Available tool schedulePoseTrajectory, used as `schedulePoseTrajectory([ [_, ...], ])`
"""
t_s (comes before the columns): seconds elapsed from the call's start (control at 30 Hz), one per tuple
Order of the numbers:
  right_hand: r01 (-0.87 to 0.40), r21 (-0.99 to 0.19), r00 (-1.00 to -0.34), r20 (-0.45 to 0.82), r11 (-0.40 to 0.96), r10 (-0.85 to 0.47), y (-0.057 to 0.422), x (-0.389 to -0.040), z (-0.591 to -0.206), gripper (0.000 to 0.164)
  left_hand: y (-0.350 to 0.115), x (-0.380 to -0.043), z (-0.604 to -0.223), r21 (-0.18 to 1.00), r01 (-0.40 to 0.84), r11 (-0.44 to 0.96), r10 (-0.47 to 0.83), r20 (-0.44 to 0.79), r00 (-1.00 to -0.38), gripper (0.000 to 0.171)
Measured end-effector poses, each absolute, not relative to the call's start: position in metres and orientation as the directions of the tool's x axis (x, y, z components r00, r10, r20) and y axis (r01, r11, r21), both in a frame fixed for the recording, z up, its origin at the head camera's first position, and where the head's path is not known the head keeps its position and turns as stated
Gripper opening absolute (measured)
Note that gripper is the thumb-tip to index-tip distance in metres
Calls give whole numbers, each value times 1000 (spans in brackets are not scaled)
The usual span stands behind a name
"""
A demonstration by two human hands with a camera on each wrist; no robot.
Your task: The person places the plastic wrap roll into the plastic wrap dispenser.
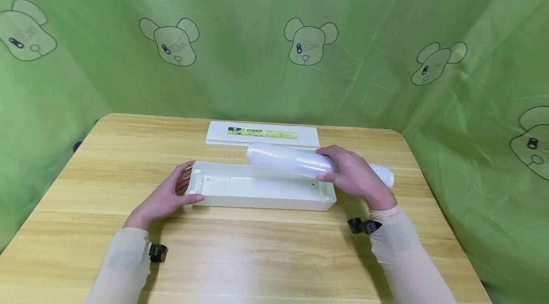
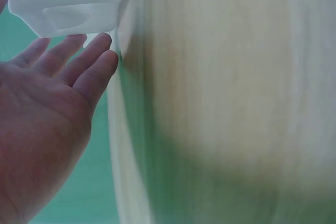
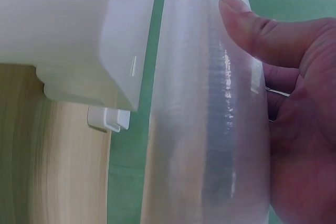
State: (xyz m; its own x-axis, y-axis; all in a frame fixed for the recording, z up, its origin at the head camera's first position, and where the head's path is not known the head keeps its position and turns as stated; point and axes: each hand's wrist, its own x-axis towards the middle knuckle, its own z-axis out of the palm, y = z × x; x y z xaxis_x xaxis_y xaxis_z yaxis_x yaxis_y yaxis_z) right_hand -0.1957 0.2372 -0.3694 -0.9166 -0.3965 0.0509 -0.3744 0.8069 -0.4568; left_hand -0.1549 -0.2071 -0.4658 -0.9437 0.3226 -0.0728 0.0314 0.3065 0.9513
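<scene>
A long white plastic box (image 1: 261,203), its top side uncovered, sits on the table. My left hand (image 1: 169,194) holds its left end, the thumb on the front corner and the fingers at the end wall; in the left wrist view the fingertips (image 2: 107,59) meet the box end (image 2: 79,17). My right hand (image 1: 353,173) grips a roll of cling film (image 1: 291,158) near its middle, thumb on the near side. The roll is tilted above the box's back right part, with white core ends showing. In the right wrist view the roll (image 3: 205,114) is beside the box (image 3: 73,24), apart from it.
Behind the box lies a flat white lid (image 1: 218,132) with a green and yellow label (image 1: 262,133). The wooden table (image 1: 240,256) has rounded back corners. A green curtain (image 1: 244,75) with bear-head drawings hangs behind and at the sides.
</scene>
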Motion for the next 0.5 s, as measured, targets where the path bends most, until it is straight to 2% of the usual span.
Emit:
schedulePoseTrajectory([
  [0.5, -431, -440, -893, 84, 788, -442, 225, -193, -366, 56, -207, -153, -465, 953, 35, 300, 321, -67, -945, 96],
])
